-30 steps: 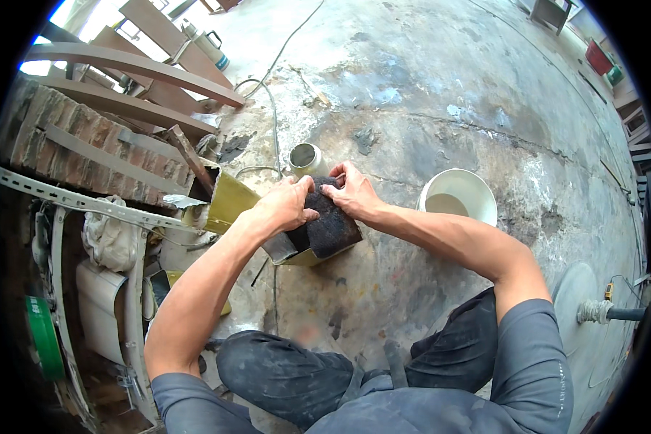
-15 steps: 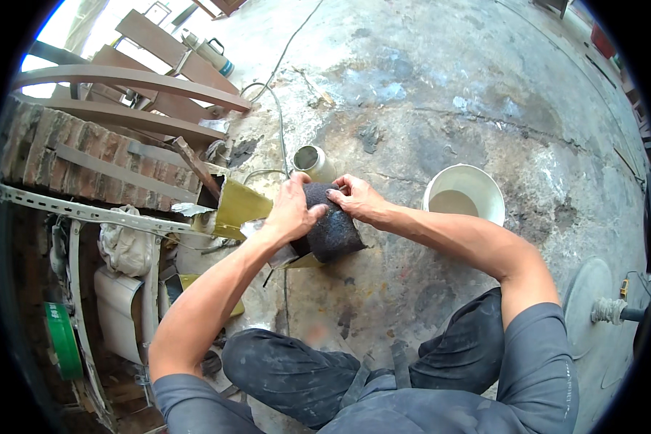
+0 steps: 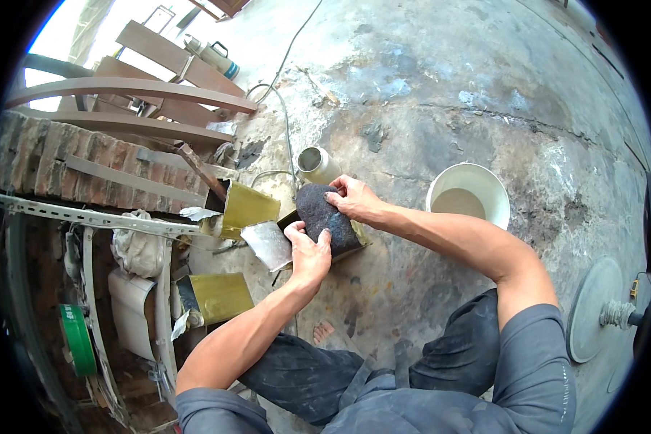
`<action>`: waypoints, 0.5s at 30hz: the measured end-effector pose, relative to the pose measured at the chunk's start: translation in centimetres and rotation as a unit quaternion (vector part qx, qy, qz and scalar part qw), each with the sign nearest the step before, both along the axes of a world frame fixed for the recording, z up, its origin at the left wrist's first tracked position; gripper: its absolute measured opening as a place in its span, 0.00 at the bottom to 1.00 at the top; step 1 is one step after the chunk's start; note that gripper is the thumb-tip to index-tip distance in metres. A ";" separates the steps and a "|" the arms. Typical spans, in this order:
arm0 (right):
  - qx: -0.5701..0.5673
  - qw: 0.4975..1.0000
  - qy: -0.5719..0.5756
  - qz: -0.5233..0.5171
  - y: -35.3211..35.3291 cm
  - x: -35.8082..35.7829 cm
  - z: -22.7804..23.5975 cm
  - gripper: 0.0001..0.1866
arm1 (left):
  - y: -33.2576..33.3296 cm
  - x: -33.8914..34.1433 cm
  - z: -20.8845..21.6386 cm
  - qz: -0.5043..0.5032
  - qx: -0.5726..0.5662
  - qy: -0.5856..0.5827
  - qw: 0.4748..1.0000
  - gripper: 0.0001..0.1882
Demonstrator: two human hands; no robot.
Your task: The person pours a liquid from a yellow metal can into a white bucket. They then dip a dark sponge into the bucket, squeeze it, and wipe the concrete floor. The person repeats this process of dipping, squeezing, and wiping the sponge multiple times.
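Note:
Both hands grip a dark grey, rough, speckled pad [image 3: 317, 205], whose exact kind I cannot make out. My left hand [image 3: 310, 254] pinches its near left edge, thumb on top. At its far right edge, my right hand [image 3: 356, 198] holds it between thumb and fingers. Beneath the pad lies a rectangular gold-coloured tin [image 3: 359, 234], mostly hidden, with its silvery lid flap [image 3: 267, 243] folded out to the left of my left hand. Just beyond the pad stands a round pale can [image 3: 318, 165].
A white bucket [image 3: 500, 199] with murky liquid stands to the right. More gold tins [image 3: 249, 210] [image 3: 220, 296] lie at the left, beside a brick structure [image 3: 87, 155] and a perforated metal rail [image 3: 94, 212]. A cable [image 3: 286, 116] crosses the floor; a grey disc [image 3: 593, 311] stands far right.
My left hand has moved from the pad's far left edge toward me, to its near edge. The silvery flap is now uncovered. My right hand keeps its hold.

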State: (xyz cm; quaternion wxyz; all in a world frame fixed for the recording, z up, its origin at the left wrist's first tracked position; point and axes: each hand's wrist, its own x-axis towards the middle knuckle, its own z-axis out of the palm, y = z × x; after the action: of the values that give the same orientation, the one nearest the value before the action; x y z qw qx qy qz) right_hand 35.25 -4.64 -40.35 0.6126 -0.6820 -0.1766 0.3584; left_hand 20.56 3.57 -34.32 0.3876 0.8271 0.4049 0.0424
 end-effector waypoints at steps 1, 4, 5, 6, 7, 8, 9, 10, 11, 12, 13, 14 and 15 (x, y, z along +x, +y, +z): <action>-0.002 1.000 -0.007 -0.002 -0.1 0.1 -0.2 0.20 | 0.0 0.3 0.0 0.010 -0.003 -0.003 1.000 0.34; 0.001 1.000 -0.018 -0.006 -0.1 0.2 -0.4 0.20 | 0.1 0.7 0.2 0.026 -0.013 -0.006 1.000 0.32; -0.006 1.000 -0.025 0.000 -0.2 0.2 -0.1 0.21 | 0.0 0.6 0.2 0.015 0.000 -0.002 1.000 0.30; -0.013 0.999 -0.033 0.006 -0.3 0.3 0.2 0.22 | 0.0 0.6 0.3 0.005 0.012 0.002 1.000 0.29; -0.020 0.999 -0.040 0.012 -0.5 0.4 0.6 0.23 | -0.1 0.6 0.4 -0.006 0.024 0.005 1.000 0.28; -0.026 0.997 -0.076 0.020 -0.6 0.3 1.1 0.24 | 0.1 0.3 0.1 -0.013 0.036 -0.013 0.999 0.27; -0.031 0.993 -0.112 0.028 -0.7 0.3 1.7 0.24 | 0.3 0.1 -0.3 -0.021 0.048 -0.031 0.998 0.26; -0.036 0.988 -0.147 0.036 -0.7 0.3 2.2 0.25 | 0.6 -0.2 -0.6 -0.027 0.060 -0.050 0.997 0.25; -0.017 0.984 -0.172 0.044 -1.0 0.3 2.3 0.24 | 0.5 -0.2 -0.5 -0.033 0.068 -0.055 0.996 0.25; 0.004 0.979 -0.196 0.052 -1.2 0.4 2.3 0.25 | 0.6 0.0 -0.4 -0.037 0.075 -0.060 0.995 0.25; 0.024 0.974 -0.219 0.060 -1.3 0.4 2.4 0.25 | 0.5 0.0 -0.3 -0.042 0.083 -0.064 0.994 0.25; 0.031 0.961 -0.267 0.063 -1.2 0.4 2.1 0.24 | 0.2 -0.1 0.1 -0.044 0.087 -0.046 0.994 0.20; 0.038 0.946 -0.314 0.066 -1.1 0.4 1.7 0.24 | 0.2 -0.3 -0.3 -0.068 0.128 -0.055 0.988 0.18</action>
State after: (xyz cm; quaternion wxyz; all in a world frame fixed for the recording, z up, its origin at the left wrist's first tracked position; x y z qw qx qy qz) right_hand 35.66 -5.72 -38.61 0.5262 -0.7233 -0.4180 0.1591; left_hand 20.29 3.75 -34.62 0.3020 0.8920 0.3170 0.1123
